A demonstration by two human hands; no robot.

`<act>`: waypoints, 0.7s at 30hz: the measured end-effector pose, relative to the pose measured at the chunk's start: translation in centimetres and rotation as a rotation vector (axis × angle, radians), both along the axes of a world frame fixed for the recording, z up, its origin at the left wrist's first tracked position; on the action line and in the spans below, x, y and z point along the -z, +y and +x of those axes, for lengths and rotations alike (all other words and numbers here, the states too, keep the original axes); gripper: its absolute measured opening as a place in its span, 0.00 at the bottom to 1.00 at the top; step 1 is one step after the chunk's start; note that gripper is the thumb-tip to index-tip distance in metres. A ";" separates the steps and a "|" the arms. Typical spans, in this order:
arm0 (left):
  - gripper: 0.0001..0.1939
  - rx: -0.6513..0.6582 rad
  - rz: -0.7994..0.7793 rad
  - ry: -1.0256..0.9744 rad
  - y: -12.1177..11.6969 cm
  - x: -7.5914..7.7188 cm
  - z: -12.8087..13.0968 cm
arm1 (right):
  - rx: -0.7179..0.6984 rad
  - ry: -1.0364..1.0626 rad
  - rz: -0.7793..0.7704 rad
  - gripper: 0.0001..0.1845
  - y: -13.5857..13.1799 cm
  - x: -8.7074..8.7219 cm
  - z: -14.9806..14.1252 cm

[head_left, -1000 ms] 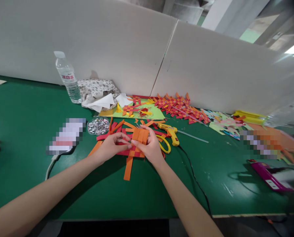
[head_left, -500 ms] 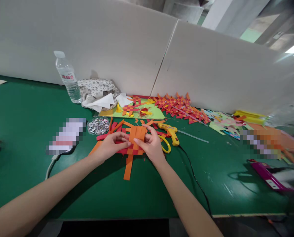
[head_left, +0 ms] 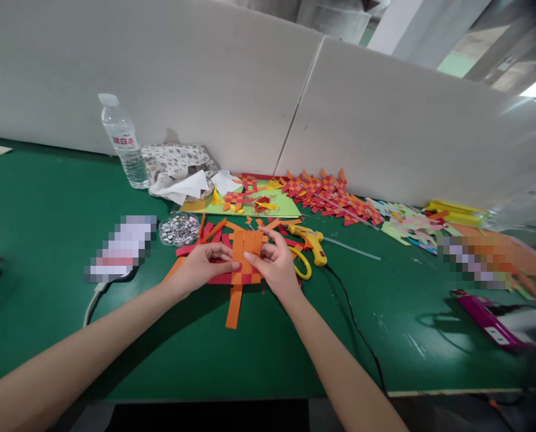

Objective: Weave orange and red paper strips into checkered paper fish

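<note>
Between my hands is a piece of woven paper strips (head_left: 247, 252), orange with some red squares along its lower part. My left hand (head_left: 205, 267) pinches its left edge, thumb on top. My right hand (head_left: 274, 261) grips the right side, its thumb lying across the front and the fingers behind. One long orange strip (head_left: 234, 307) hangs from the bottom toward me. Loose red and orange paper strips (head_left: 214, 230) lie beneath and behind the weave. Yellow scissor handles (head_left: 304, 264) show just beyond my right hand, the blades mostly hidden.
A yellow glue gun (head_left: 312, 240) with a black cord lies to the right. Finished woven paper fish (head_left: 326, 195) are piled against the partition. At left are a phone (head_left: 124, 247), a tub of googly eyes (head_left: 179, 229) and a water bottle (head_left: 124, 144). A purple power strip (head_left: 495, 324) sits far right.
The woven piece has shifted slightly left, and its orange strips lie flatter, covering more of the checkered part. Both hands stay in nearly the same place.
</note>
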State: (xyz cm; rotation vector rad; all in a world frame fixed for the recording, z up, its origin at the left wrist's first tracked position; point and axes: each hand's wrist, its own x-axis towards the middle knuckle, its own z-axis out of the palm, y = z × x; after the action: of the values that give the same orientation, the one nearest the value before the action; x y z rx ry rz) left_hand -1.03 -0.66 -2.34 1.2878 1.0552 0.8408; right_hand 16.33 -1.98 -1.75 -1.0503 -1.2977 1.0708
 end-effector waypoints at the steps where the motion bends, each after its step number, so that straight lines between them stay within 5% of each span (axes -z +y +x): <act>1: 0.16 0.002 -0.007 -0.005 0.0 0.1 0.0 | 0.004 -0.001 0.003 0.31 0.0 0.0 0.0; 11: 0.15 0.007 0.012 0.024 -0.3 -0.3 0.2 | -0.004 -0.009 -0.018 0.30 -0.1 -0.1 -0.2; 16: 0.16 0.130 0.033 -0.042 -0.4 -0.6 0.4 | -0.035 -0.032 -0.026 0.31 -0.2 0.1 -0.4; 21: 0.20 0.054 0.042 -0.062 -0.3 -0.6 0.3 | 0.069 -0.082 -0.050 0.27 0.0 0.0 -0.3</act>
State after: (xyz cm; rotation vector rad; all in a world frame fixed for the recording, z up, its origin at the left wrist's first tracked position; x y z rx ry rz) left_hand -0.70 -0.96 -1.72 1.3117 0.9545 0.8605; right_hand 16.08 -2.00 -1.73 -1.1790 -1.2965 1.0218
